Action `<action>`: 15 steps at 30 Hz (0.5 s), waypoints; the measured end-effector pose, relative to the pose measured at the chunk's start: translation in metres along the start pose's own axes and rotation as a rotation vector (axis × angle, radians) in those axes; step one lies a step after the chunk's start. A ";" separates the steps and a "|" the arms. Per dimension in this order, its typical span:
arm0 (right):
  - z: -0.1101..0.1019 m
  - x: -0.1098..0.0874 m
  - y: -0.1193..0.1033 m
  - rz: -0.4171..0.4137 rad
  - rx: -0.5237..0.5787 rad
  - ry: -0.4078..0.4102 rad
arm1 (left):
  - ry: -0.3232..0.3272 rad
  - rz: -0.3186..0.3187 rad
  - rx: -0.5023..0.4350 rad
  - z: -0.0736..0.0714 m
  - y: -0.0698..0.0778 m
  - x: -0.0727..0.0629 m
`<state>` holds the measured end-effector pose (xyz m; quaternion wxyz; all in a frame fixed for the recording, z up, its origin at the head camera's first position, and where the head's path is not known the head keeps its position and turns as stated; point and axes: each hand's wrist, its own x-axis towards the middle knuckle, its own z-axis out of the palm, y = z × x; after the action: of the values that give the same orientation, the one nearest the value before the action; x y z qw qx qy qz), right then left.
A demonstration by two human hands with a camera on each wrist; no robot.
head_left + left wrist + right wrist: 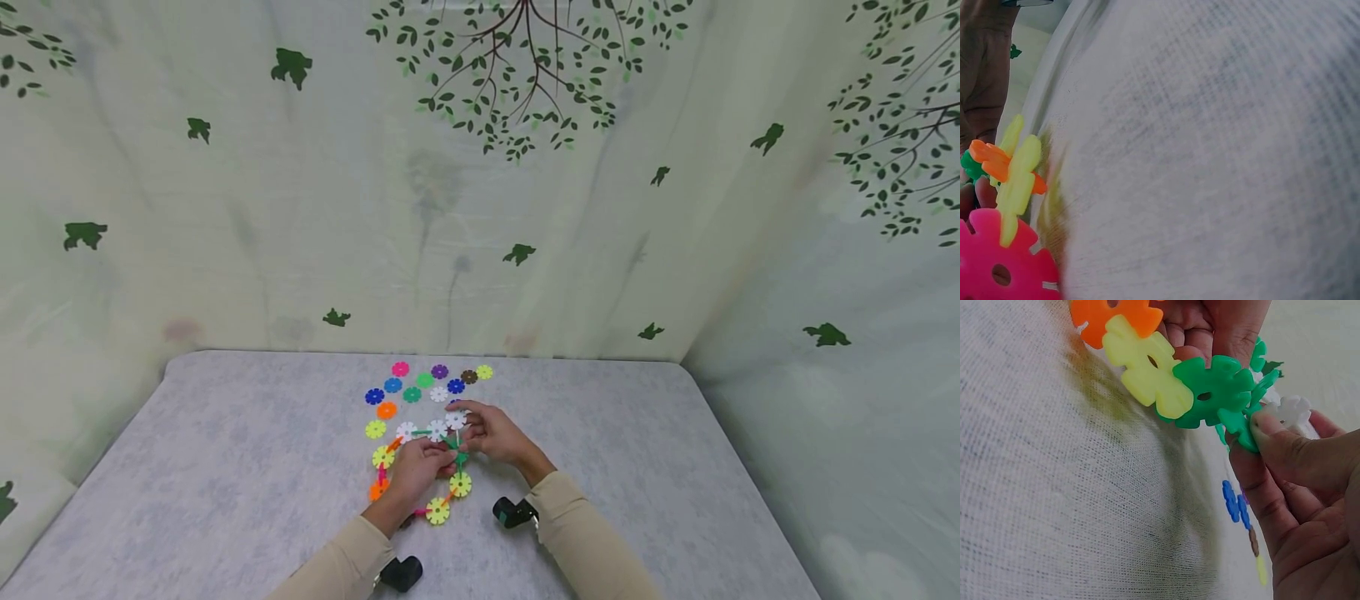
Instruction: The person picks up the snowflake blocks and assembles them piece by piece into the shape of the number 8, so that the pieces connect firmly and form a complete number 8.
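Observation:
A loop of interlocked flower-shaped plastic discs lies between my two hands, with yellow [438, 511], orange [378, 490], green [1213, 392] and white [407, 431] pieces. My left hand [420, 471] reaches across the loop and holds its green part, the fingertips partly hidden behind the discs. From the right, my right hand [497, 433] pinches a small green disc [1240, 428] between thumb and forefinger. A white disc [1291, 411] shows just behind that thumb. In the left wrist view a pink disc [1019, 262] is joined to a yellow disc [1021, 181].
Loose flower discs lie beyond the loop, among them a pink disc [401, 369], a purple disc [439, 372] and a brown disc [469, 377]. A grey cloth covers the table [645, 433]. A leaf-printed curtain [465, 208] stands behind its far edge.

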<state>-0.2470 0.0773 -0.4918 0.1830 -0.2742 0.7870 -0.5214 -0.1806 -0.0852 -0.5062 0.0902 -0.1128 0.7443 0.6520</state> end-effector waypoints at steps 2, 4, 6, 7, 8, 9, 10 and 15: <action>0.000 0.000 0.001 -0.002 -0.003 0.005 | -0.001 0.006 -0.002 0.000 0.000 0.000; 0.000 -0.003 -0.008 -0.002 -0.006 0.006 | -0.001 0.005 -0.003 0.000 0.000 0.000; -0.001 -0.004 -0.012 -0.003 -0.005 0.003 | -0.001 0.007 -0.001 0.000 0.000 0.000; 0.000 -0.004 -0.012 -0.001 -0.003 0.003 | -0.003 0.009 0.000 0.000 -0.001 0.001; 0.000 -0.004 -0.013 0.000 -0.004 0.003 | -0.002 0.006 -0.001 0.000 -0.001 0.001; 0.000 -0.004 -0.013 -0.002 -0.005 0.005 | -0.002 0.005 -0.002 0.000 -0.001 0.001; 0.000 -0.002 -0.008 -0.003 -0.008 0.008 | -0.003 0.004 -0.005 0.000 -0.002 0.001; 0.001 0.001 0.002 0.004 -0.009 0.019 | -0.005 0.005 -0.016 0.000 -0.001 0.001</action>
<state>-0.2478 0.0762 -0.4939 0.1756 -0.2685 0.7916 -0.5201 -0.1815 -0.0857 -0.5078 0.0896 -0.1100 0.7391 0.6585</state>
